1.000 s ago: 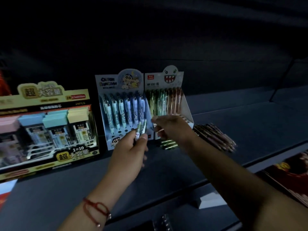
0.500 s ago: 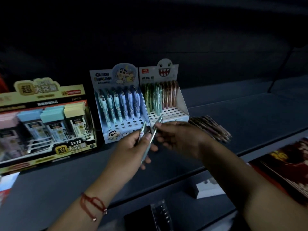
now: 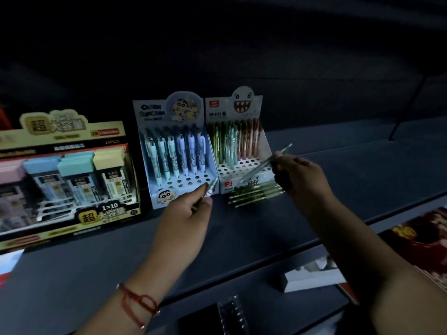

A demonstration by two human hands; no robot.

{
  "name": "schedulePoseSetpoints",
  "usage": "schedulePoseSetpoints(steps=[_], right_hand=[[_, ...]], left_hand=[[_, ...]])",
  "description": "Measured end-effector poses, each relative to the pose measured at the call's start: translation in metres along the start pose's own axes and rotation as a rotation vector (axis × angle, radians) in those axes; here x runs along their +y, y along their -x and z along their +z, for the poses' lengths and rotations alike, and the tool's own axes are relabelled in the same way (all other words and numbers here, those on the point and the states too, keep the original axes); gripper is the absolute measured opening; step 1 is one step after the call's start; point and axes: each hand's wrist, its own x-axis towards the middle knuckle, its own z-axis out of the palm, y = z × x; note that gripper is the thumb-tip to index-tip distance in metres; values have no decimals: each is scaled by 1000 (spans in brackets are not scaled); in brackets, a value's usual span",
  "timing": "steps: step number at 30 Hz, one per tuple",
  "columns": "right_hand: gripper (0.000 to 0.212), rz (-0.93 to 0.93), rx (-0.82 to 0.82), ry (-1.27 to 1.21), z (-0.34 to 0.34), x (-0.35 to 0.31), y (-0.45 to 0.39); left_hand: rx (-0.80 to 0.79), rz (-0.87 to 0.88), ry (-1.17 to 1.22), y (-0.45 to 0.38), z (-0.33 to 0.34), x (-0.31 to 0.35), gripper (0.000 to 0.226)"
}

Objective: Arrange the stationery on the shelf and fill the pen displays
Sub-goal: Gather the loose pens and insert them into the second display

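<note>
Roughly midway, I judge: both pen displays on the shelf (image 3: 242, 238) hold rows of pens at the back, while their front holes stand bare. At 11 o'clock from the left hand (image 3: 186, 221) is the blue cartoon display (image 3: 176, 151); that hand pinches a short patterned pen (image 3: 210, 188) just at the display's front lip. At 1 o'clock, the right hand (image 3: 300, 180) pinches a slim pale pen (image 3: 266, 163), slanted over the white ghost display (image 3: 242, 141). Several green pens (image 3: 254, 193) lie loose on the shelf against that display's front, not yet slotted. At 9 o'clock stands a lead refill box (image 3: 65, 175).
</note>
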Motion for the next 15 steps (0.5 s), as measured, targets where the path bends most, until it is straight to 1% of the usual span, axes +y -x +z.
schedulePoseSetpoints(steps=[4,6,10,15], right_hand=[[13,-67,129,6,2,0,-9],[13,-128,171,51,7,1,-17],[6,-273,191,251,20,12,-28],[16,-387,177,418,26,27,-31]], left_hand=[[-12,43,-64,1,0,4,33],[-2,103,-140,2,-2,5,35],[-8,205,-369,1,-5,2,41],[-16,242,-445,-2,-5,1,42]])
